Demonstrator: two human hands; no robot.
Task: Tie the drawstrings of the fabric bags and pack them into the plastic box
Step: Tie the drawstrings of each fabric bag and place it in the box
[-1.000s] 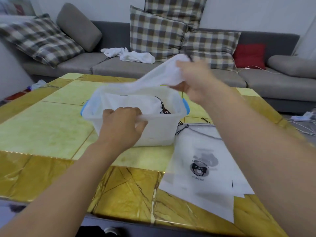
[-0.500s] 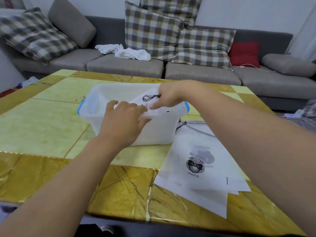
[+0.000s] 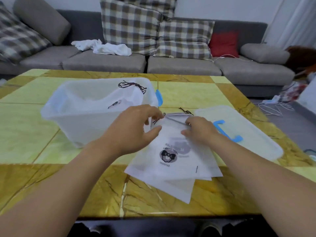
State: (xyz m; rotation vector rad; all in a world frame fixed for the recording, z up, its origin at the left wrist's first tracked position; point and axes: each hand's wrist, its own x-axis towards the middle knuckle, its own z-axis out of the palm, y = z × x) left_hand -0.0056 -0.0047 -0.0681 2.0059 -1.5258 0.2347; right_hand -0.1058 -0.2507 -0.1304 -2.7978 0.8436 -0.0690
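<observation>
— Between the two hands, what lies there?

— From the head view, the top hem of a white bag (image 3: 172, 151), the uppermost of a fanned stack flat on the table (image 3: 188, 93). The left hand (image 3: 135, 129) sits at the hem's left corner, fingers curled, thumb and fingertips closing on the dark drawstring (image 3: 158, 119) there. The right hand (image 3: 200, 130) sits at the right corner, fingers bent down onto the hem, pinching at the cord's other end.

— How firmly does each grip?

— The left pinch looks plain enough. On the right, the fingertips are folded under, so whether they hold cord or only cloth I cannot tell.

— And the box?

— Just beyond and left of the left hand: a clear box (image 3: 71, 117) with a blue latch (image 3: 159, 97). Inside are white bags (image 3: 102, 100), one with a knotted cord (image 3: 133, 85) at the far rim. How many lie in it is hard to make out through the cloudy wall.

— To the right of the right hand?

— A clear lid (image 3: 239, 127) with a blue clip, just beside the wrist and flat on the table. The lower bags in the stack show only their edges.

— Farther off?

— Beyond both hands, a grey sofa (image 3: 188, 67) with checked cushions (image 3: 153, 31) and a white cloth (image 3: 104, 47).
</observation>
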